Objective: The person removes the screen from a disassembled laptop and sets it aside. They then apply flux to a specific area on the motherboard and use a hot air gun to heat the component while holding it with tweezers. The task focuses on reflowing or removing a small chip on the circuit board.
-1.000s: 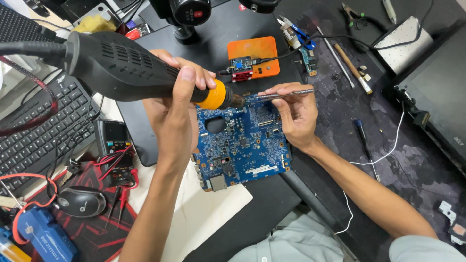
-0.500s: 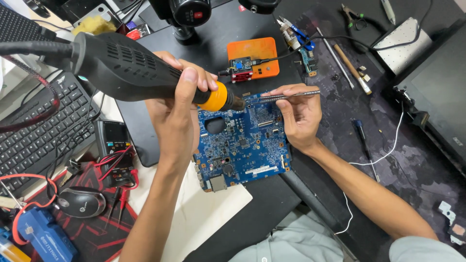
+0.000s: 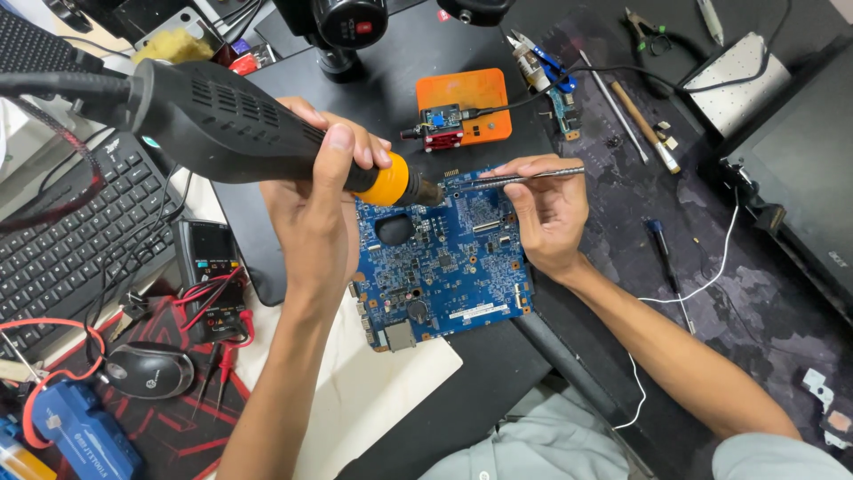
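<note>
- The left hand (image 3: 311, 213) is wrapped around a black hot-air tool (image 3: 222, 124), its tip at the blue board's (image 3: 444, 258) top edge.
- The right hand (image 3: 546, 213) pinches thin tweezers (image 3: 524, 178) there.
- The board lies flat on the worktop (image 3: 711, 267) — work looks mid-way, maybe; no part lifted off yet.

Electronics repair bench (multimeter (image 3: 211, 271), bare circuit board (image 3: 444, 258), scattered tools)

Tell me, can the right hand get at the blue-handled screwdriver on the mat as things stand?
Probably yes, once freed: the blue-handled screwdriver lies in the open on the dark mat, just right of the right hand. But that hand is pinching tweezers over the blue circuit board.
</note>
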